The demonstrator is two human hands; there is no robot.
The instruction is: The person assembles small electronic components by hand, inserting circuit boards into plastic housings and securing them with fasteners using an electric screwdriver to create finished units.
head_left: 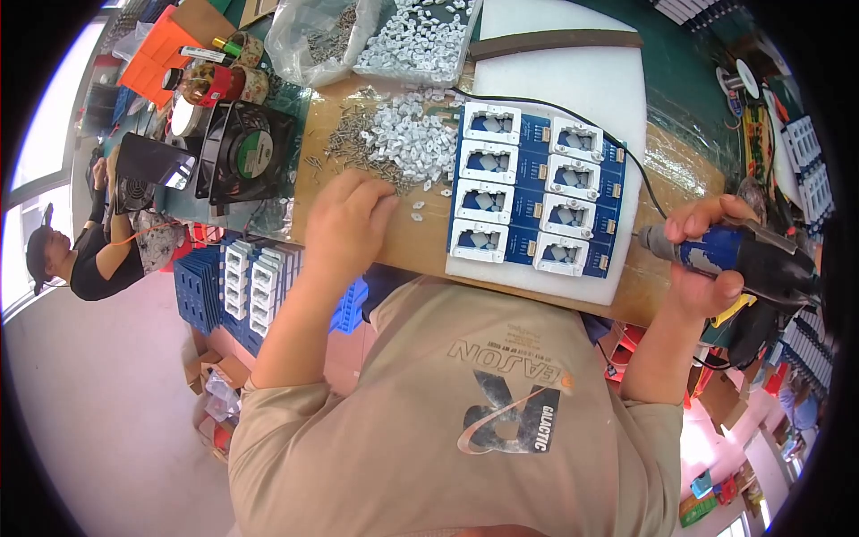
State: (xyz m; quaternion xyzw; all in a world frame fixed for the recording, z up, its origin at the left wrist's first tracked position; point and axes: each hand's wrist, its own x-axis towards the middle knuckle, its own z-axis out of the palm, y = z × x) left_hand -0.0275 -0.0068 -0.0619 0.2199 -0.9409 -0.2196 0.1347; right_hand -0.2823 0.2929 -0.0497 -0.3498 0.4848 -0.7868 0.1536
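Observation:
My left hand (344,222) rests knuckles-up on the brown work board (420,246), its fingertips at the edge of a heap of small white plastic parts (407,139) mixed with metal screws (344,143); what the fingers pinch is hidden. My right hand (702,259) grips a blue and black electric screwdriver (743,255), lying sideways to the right of a blue circuit panel (530,192). The panel carries two columns of white square frames (488,161) and lies on a white foam pad (582,85).
A black cooling fan (243,150) stands left of the board beside jars and tape rolls (219,80). A clear bag and tray of white parts (420,40) sit at the back. Blue crates with white frames (246,286) are below left. Another person (85,259) sits far left.

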